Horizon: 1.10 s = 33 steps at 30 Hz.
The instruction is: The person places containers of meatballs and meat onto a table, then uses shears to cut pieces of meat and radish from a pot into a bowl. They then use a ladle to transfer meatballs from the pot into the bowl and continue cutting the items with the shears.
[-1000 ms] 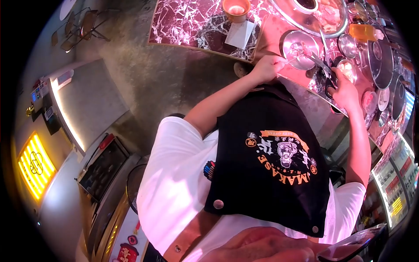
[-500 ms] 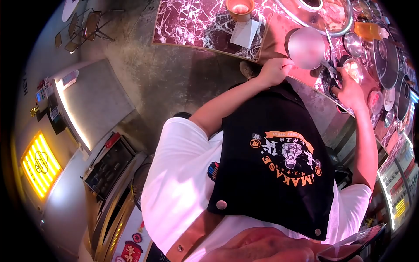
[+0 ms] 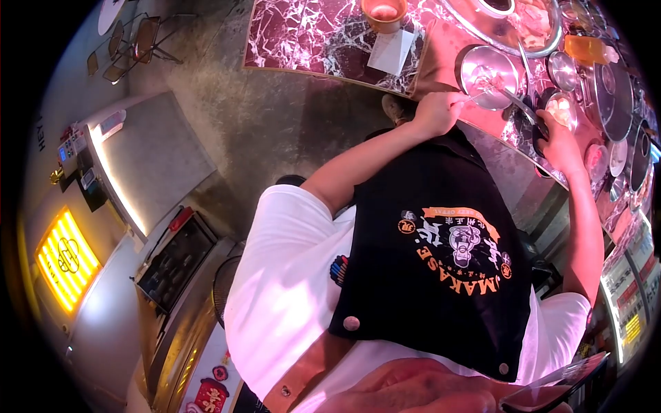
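A round metal bowl (image 3: 507, 63) stands near the table edge, with pale, shredded-looking food (image 3: 487, 82) in it. My left hand (image 3: 439, 113) is closed in a pinch at the bowl's near left rim. What its fingertips hold is too small to make out. My right hand (image 3: 561, 148) grips scissors (image 3: 522, 105) by their dark handles. The metal blades reach over the bowl's right side into the food. Just beyond the right hand is a small dish (image 3: 561, 110) of whitish pieces.
A large round metal pan (image 3: 547, 47) with food sits at the back. Nearby are an orange-yellow container (image 3: 585, 49), a small metal bowl (image 3: 562, 71) and dark round plates (image 3: 613, 96). On the marbled tabletop (image 3: 310, 41) are a brown cup (image 3: 384, 15) and white paper (image 3: 391, 52).
The scissors' handles look closer together and my right hand sits slightly further right. The bowl's contents, blurred before, are visible. My left hand stays by the rim.
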Tool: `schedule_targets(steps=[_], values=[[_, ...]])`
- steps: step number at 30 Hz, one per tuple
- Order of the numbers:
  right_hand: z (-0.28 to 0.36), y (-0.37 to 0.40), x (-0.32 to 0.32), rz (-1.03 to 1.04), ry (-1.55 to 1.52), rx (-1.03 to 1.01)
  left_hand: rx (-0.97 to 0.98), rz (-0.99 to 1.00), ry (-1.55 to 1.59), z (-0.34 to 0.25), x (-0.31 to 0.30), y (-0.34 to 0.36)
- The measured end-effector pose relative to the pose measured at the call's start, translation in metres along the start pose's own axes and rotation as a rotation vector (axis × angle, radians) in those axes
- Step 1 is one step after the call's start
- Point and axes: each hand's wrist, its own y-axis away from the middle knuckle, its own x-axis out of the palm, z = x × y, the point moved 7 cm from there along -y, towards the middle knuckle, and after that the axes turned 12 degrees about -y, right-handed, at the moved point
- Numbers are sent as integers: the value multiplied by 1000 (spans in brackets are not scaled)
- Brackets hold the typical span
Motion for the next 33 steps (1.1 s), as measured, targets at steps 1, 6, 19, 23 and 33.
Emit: schedule_targets(steps=[1,6,19,23,33], values=[[0,0,0,18,-7,19,-15,-4,-4,0,-1,0],[11,9,0,39,-62,2,-50,6,-4,2,0,0],[15,30,0,73,-78,198,-152,65,119,21,15,7],[17,32,4,62,-72,191,-126,29,173,23,16,8],[34,32,-4,-133,168,94,-220,116,234,33,2,-7]])
